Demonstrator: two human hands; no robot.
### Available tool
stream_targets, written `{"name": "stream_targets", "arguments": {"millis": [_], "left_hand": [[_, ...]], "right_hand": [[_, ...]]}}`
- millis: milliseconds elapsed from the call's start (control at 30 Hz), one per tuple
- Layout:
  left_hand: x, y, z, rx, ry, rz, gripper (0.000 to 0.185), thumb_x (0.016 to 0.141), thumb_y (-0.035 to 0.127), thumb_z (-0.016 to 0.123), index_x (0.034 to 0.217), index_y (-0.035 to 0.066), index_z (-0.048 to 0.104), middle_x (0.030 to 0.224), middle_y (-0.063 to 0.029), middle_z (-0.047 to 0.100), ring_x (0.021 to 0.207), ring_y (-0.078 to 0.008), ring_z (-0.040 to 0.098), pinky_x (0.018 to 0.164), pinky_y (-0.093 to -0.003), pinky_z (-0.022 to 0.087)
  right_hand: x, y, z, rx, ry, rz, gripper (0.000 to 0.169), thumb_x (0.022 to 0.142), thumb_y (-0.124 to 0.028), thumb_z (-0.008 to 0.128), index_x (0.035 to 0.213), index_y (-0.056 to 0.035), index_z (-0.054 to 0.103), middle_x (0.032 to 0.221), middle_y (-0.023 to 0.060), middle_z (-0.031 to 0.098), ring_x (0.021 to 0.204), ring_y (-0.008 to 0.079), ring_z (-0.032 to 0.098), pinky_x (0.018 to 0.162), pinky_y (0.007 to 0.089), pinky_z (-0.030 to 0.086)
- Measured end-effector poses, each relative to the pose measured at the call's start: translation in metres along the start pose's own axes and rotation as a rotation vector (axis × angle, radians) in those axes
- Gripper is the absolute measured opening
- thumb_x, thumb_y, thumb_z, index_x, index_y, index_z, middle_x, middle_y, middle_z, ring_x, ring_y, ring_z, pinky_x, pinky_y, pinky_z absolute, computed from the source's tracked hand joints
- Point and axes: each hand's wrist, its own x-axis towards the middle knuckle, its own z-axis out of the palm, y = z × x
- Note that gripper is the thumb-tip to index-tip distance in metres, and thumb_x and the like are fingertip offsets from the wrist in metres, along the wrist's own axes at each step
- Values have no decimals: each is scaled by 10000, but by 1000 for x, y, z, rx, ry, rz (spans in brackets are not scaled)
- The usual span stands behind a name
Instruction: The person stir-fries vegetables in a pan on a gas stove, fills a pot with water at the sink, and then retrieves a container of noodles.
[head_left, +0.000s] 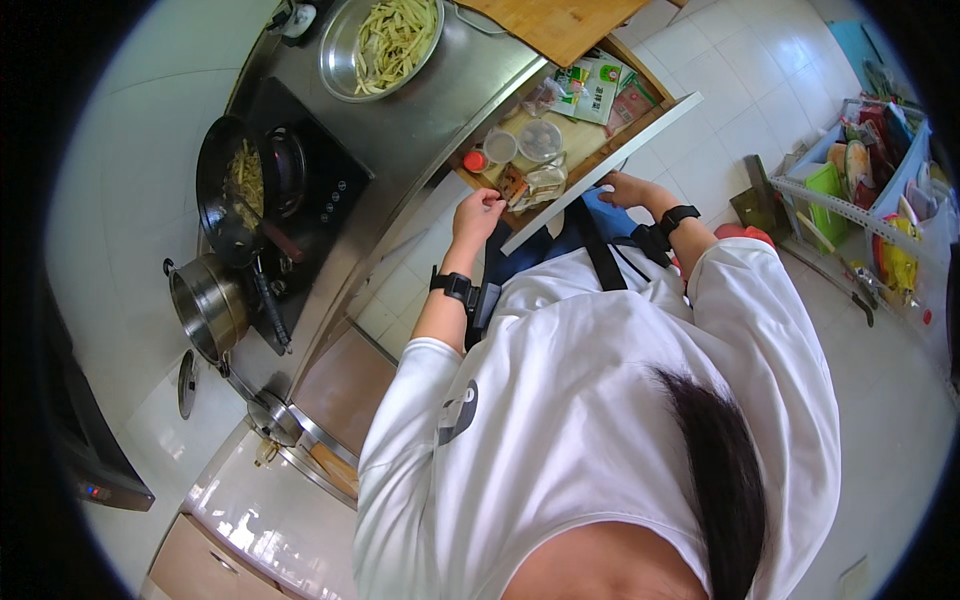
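A pulled-out drawer stands before my body, holding seasoning packets, two clear round containers, a red-capped jar and a crumpled plastic bag. At the drawer's left front corner is my left hand, thumb and fingertips close together beside an orange-brown packet; whether they pinch anything cannot be told. My right hand is at the outer side of the drawer front, fingers partly bent and partly hidden, its grip unclear.
On the cooktop at left, a black wok holds cut strips and a spatula. A steel pot stands beside it. A metal bowl of pale green strips and a wooden board lie above. A storage rack stands right.
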Motion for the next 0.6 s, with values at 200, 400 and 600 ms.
{"name": "stream_targets", "arguments": {"millis": [200,400,600], "left_hand": [[4,24,20,374,68,77,436,671,222,722,1056,91,563,1031,-79,536,990,-271,526,795,-357,453],[22,3,30,491,157,147,222,753,138,602,964,70,596,872,-126,613,788,-327,587,666,-414,472],[-14,56,-55,21,238,308,210,783,78,551,988,43,584,853,-143,630,734,-301,616,645,-368,484]], "right_hand": [[1,6,7,-281,142,-315,429,766,-209,590,1159,-42,547,1239,173,469,1118,311,468,930,365,398],[-38,-33,-15,-340,142,-259,308,781,-180,574,1059,-50,596,1070,145,583,938,285,567,810,357,451],[-66,-131,-10,-313,540,-709,362,775,-144,593,1128,-79,545,1065,128,573,951,284,551,818,363,440]]}}
